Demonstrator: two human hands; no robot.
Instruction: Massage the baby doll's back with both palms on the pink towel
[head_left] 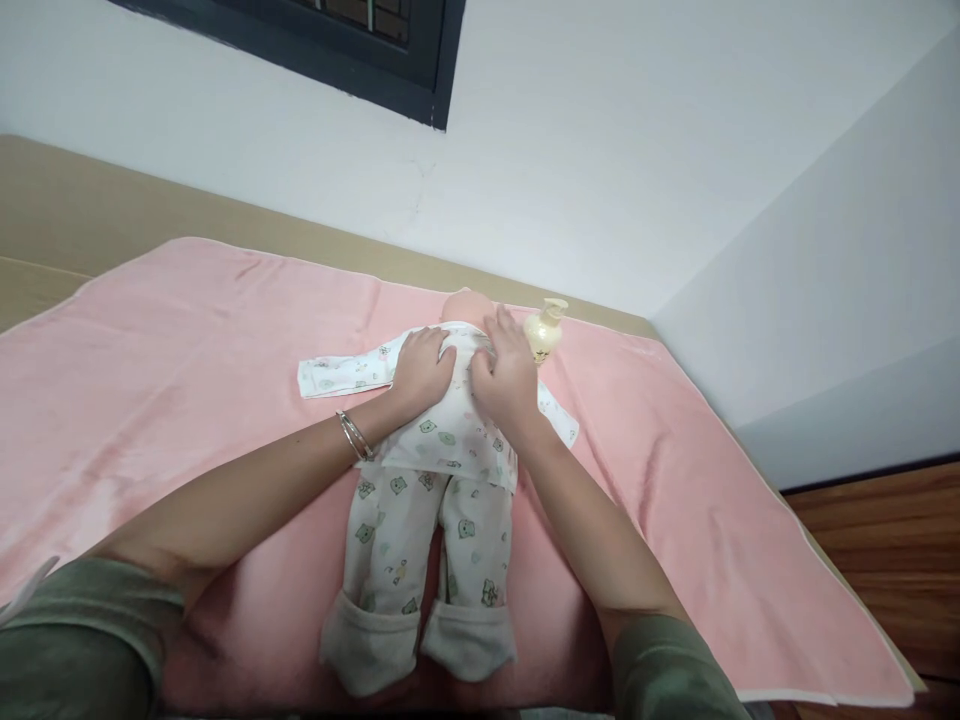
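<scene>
A baby doll (431,470) in a white printed shirt and trousers with grey socks lies on its back on a pink towel (187,380); its head points away from me. My left hand (421,368) rests on the doll's chest, fingers curled into the shirt fabric near the collar. My right hand (507,368) presses on the other side of the chest, fingers bent onto the shirt. Bangles sit on my left wrist. The doll's face is mostly hidden behind my hands.
A small cream pump bottle (545,331) stands just right of the doll's head. The towel covers a tan surface (67,210) against a white wall. A dark window frame (360,50) is above; wooden floor (885,560) shows at right.
</scene>
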